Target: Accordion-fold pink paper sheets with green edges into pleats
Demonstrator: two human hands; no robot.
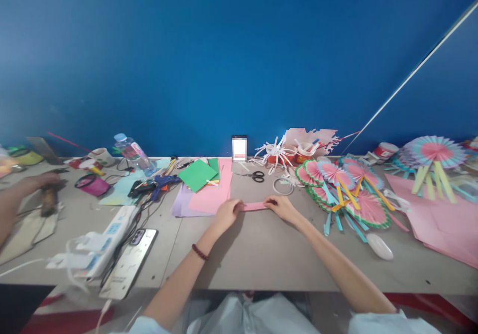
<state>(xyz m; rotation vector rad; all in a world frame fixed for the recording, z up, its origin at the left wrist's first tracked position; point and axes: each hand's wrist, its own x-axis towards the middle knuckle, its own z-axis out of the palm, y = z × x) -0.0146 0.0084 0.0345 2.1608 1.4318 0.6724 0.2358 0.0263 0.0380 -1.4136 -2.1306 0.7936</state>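
Observation:
A narrow pink paper strip [254, 206] stretches level between my two hands, just above the grey table. My left hand [228, 211] pinches its left end, and my right hand [280, 207] pinches the other end, fingers closed on both sides. Just beyond the left hand lie pink sheets [224, 187] over purple paper [181, 204], topped by green paper [197, 175]. Black-handled scissors [257, 176] rest past the strip, and a roll of tape [283, 185] sits beyond my right hand. Whether the strip is folded in layers I cannot make out.
Folded paper fans [368, 207] are piled at the right, near a white computer mouse [380, 247] and pink sheets [444, 224]. At left are a power strip [108, 244], a phone [130, 264] and a bottle [134, 152]. Another person's hand [41, 180] reaches in at far left.

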